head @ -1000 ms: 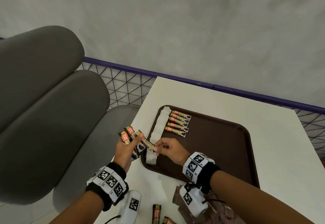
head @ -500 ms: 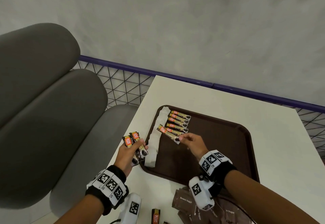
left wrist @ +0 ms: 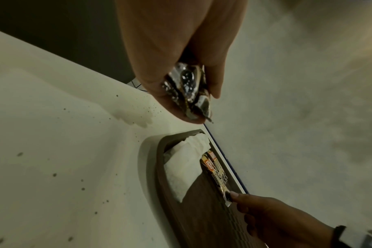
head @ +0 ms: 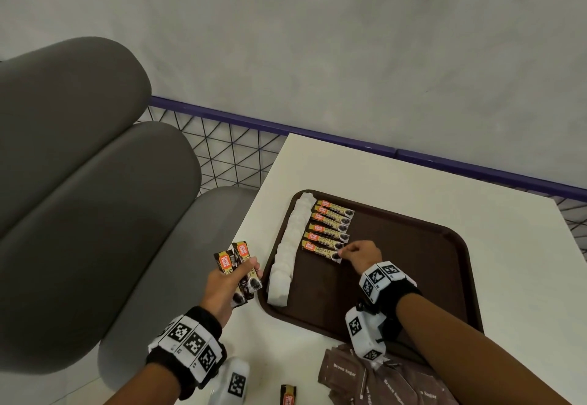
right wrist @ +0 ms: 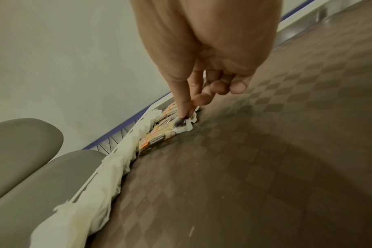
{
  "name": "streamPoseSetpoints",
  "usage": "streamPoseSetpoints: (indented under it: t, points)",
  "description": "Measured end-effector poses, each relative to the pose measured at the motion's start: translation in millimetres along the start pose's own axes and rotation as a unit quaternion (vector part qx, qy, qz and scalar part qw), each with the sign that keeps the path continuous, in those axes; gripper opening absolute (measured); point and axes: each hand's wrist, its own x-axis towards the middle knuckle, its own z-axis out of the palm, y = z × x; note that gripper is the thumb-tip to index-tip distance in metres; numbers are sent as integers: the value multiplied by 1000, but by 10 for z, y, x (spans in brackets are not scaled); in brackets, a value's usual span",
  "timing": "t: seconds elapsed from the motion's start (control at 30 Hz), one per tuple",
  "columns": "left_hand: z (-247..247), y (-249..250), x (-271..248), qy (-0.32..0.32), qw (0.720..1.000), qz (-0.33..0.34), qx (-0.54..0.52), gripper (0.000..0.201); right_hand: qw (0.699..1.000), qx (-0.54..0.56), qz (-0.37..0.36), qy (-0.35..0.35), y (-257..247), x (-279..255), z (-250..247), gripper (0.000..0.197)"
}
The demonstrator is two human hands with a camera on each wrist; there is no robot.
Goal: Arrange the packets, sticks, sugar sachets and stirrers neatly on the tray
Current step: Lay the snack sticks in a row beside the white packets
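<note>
A brown tray (head: 413,265) lies on the white table (head: 365,176). Along its left side runs a row of white sachets (head: 287,246), and beside them a column of several coffee sticks (head: 332,223). My right hand (head: 357,253) pinches the right end of the nearest coffee stick (head: 320,250), which lies flat on the tray at the near end of the column. In the right wrist view thumb and forefinger (right wrist: 182,107) press that stick's end (right wrist: 181,125). My left hand (head: 232,287) grips a bunch of coffee sticks (head: 236,261) over the table's left edge.
Brown sugar packets (head: 381,379) are piled at the table's near edge, under my right forearm. One loose coffee stick (head: 288,395) lies near them. A grey padded chair (head: 79,207) stands left of the table. A purple-railed wire fence (head: 228,153) runs behind.
My right hand took one stick from the left hand's bunch, carried it right and away over the tray, and laid it at the near end of the column. The left hand stayed put.
</note>
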Motion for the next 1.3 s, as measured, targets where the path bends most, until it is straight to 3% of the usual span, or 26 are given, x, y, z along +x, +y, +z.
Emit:
streamPoseSetpoints:
  t: [0.37, 0.6, 0.67, 0.77, 0.87, 0.97, 1.13, 1.3]
  points:
    - [-56, -1, 65, 2, 1000, -22, -9, 15, 999, 6, 40, 29, -33, 80, 40, 8]
    - [-56, -4, 42, -18, 999, -18, 42, 20, 999, 16, 30, 43, -12, 55, 33, 9]
    - [-42, 4, 30, -14, 999, -22, 42, 21, 998, 17, 21, 54, -1, 33, 21, 7]
    - [-22, 1, 28, -4, 999, -30, 40, 28, 997, 1, -22, 70, 21, -24, 39, 24]
    - [-4, 4, 18, -1, 999, -29, 36, 29, 995, 5, -70, 69, 6, -120, 87, 28]
    - [17, 14, 5, 5, 999, -19, 39, 31, 991, 32, -131, 1, -96, -278, 135, 17]
    - [62, 43, -28, 15, 1000, -1, 24, 31, 963, 41, -196, -182, -330, -557, 335, 17]
    - [115, 63, -87, 0, 1000, 16, 15, 34, 940, 56, -214, -259, -460, -741, 625, 15]
